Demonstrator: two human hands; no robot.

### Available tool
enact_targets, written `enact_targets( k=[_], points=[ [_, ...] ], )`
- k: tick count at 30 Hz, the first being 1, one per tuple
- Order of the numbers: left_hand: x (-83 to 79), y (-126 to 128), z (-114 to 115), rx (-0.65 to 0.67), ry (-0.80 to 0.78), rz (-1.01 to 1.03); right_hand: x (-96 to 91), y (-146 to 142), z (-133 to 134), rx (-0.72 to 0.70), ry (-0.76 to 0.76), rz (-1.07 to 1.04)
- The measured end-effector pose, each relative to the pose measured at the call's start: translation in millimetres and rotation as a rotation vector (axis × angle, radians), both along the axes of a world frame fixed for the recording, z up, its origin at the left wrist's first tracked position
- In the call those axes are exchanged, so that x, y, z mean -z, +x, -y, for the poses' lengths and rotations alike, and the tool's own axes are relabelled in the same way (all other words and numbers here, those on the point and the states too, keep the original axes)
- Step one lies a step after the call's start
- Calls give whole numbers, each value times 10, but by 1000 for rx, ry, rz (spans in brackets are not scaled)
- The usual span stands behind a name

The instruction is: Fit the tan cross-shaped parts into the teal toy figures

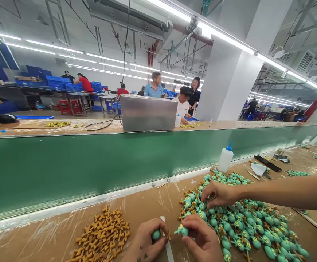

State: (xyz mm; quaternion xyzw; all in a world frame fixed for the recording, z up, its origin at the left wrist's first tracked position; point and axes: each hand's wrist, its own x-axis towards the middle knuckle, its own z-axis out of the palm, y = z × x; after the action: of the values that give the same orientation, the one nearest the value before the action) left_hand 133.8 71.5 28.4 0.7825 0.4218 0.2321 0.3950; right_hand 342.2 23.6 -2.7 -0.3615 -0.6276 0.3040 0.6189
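Across your paper-covered desk (144,203), a heap of teal rounded figures (246,225) lies to the right of a heap of tan branched pieces (102,236). Your left hand (144,243) pinches a teal oval body (156,234). Your right hand (203,240) has its fingers (191,222) pinched on a teal figure (182,230), lying roughly level above the desk, its narrow end pointing left. A co-worker's hand (218,194) touches the teal heap.

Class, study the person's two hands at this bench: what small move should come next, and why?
Probably press one piece from the heap of brown cross-shaped pieces onto the bare green oval moulded body in the left hand: that body shows no brown part, while the piled green figures carry them.
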Motion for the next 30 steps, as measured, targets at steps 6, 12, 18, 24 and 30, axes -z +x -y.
enact_targets(
  k=[6,12,18,24,30],
  points=[
    [-75,-109,126,-44,-240,277,286,-52,12,30,53,6],
    [-128,-82,132,-18,-273,260,138,-51,29,-47,16,60],
    [-117,-87,139,-2,-294,262,126,-68,47,-90,-33,75],
    [-1,-102,134,-36,-346,333,398,-88,16,-43,-77,51],
    [26,-94,132,-112,-445,510,453,-127,16,-73,-68,-23]
  ],
)
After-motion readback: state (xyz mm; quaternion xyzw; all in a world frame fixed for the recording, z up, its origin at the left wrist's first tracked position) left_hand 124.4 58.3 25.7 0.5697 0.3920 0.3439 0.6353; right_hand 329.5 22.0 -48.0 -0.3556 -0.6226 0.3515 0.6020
